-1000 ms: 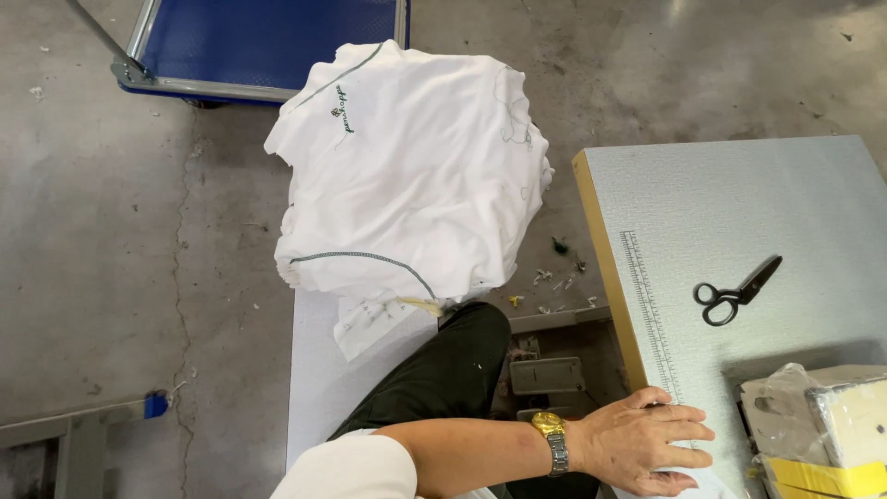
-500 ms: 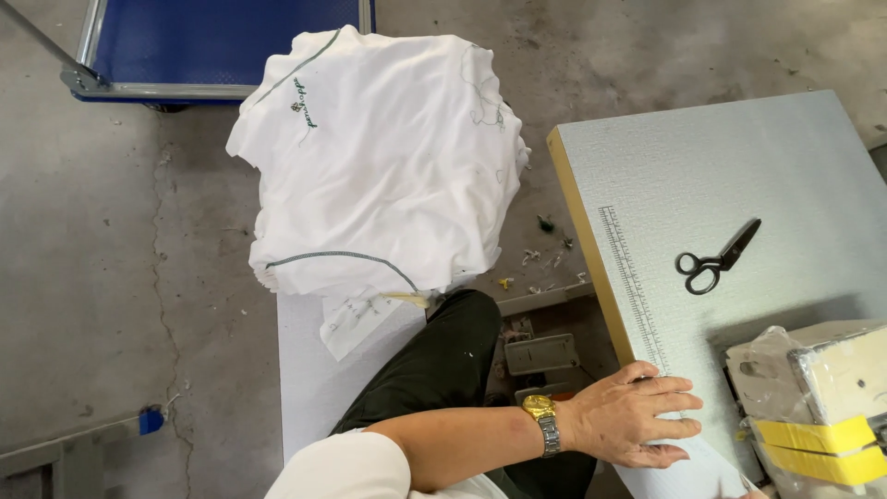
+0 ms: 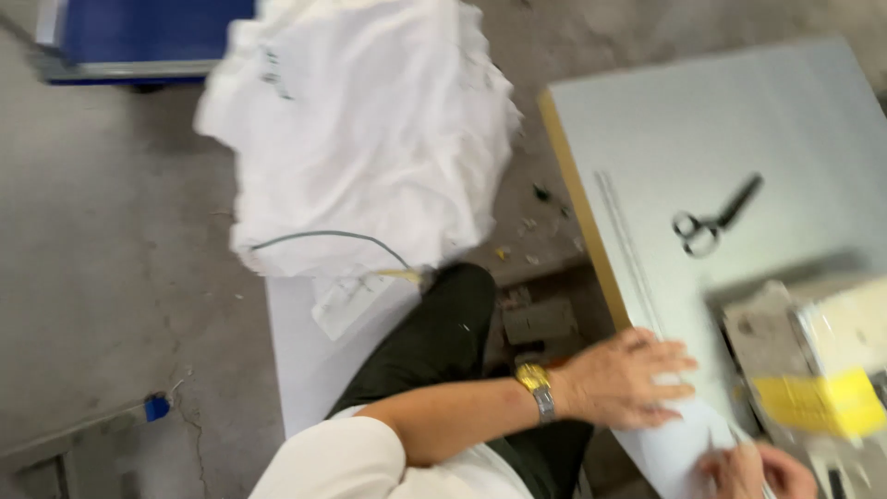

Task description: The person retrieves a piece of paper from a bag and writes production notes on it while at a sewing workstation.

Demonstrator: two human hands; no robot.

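Since a moment ago my right hand (image 3: 756,468) has come into view at the bottom edge, and my left hand (image 3: 626,379) has stayed flat, fingers spread, on the white fabric piece (image 3: 679,444) at the near edge of the grey counter (image 3: 702,120). My right hand touches the same piece beside a blurred machine with a yellow band (image 3: 818,370); I cannot tell whether it grips the cloth. Black scissors (image 3: 711,217) lie farther up the counter, and a pile of white garments (image 3: 360,139) sits well apart to my left.

Single head view, steeply down, close.
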